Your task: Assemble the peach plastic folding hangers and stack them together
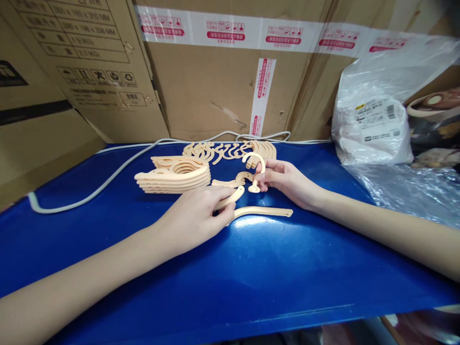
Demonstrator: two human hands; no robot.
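Note:
My left hand [196, 215] is closed on a cream plastic hanger body [262, 211] that lies on the blue table top [251, 268], with one arm of it sticking out to the right. My right hand [283, 179] pinches a cream hook piece [256, 165], holding it upright just above the hanger's upper end. A short curved cream part [233, 182] lies between the two hands.
A stack of cream hanger bodies [174, 175] sits behind my left hand. A row of loose hooks [223, 151] lies at the back. A white cable [108, 179] runs along the left. Cardboard boxes [215, 86] wall the back; plastic bags [377, 115] sit at right.

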